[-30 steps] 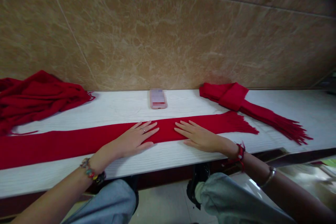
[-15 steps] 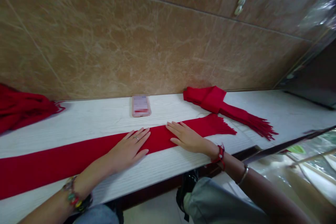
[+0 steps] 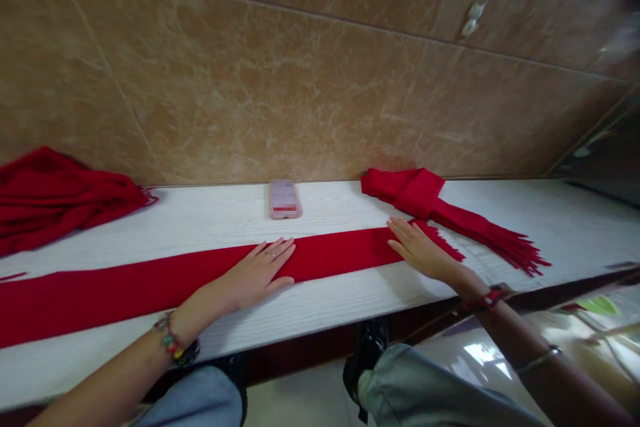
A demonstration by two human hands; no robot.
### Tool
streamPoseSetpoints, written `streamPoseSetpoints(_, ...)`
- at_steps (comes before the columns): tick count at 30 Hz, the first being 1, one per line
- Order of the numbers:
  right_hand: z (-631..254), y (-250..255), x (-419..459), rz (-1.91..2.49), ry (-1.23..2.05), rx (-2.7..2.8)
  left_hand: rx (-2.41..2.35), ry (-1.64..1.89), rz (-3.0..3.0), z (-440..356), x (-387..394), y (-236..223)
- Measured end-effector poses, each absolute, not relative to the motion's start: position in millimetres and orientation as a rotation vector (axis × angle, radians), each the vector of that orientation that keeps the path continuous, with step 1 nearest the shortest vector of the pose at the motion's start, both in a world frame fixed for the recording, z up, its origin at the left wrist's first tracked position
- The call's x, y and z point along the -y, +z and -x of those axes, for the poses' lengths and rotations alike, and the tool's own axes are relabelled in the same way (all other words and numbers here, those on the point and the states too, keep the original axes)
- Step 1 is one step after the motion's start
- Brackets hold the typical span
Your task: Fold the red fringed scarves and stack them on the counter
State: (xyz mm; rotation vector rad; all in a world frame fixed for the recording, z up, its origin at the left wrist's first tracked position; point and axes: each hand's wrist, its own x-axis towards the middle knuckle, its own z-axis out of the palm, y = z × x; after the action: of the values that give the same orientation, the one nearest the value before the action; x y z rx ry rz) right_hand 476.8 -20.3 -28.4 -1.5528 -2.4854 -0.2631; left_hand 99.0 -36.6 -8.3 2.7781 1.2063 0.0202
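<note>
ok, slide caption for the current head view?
Left hand on a spread red scarf, right hand by its fringe; phone, folded scarf and bunched red cloth behind.

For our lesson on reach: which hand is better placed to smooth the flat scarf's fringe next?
Probably the right: the right hand is over the flat scarf, close beside its fringe, while the left hand is farther along it.

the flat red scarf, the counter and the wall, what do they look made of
Flat red scarf: soft matte cloth, perhaps wool-like, with a fringed end. Counter: white, fine-grained, probably laminate or painted wood. Wall: smooth, brown-veined, jointed panels, likely stone or tile.
</note>
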Motion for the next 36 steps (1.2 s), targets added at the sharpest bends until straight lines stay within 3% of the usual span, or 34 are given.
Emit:
streamPoseSetpoints(8, -284.9, 6.4, 21.6, 0.874, 0.038, 2.774, -1.617, -0.088, -2.551, 14.0, 74.2, 2.6)
streamPoseSetpoints(14, -173.6, -5.7, 22.1, 0.489, 0.203, 2.883, -1.912, -0.059, -2.503, 128.6, 108.7, -9.8)
streamPoseSetpoints(25, -166.6, -30.1, 14.0, 0.468, 0.325, 2.915, -2.289, -0.007, -2.302, 288.3, 142.8, -14.4)
streamPoseSetpoints(36, -164.6, -33.3, 13.7, 0.516, 0.319, 2.914, -2.651, 0.026, -1.921, 362.3, 160.4, -13.9)
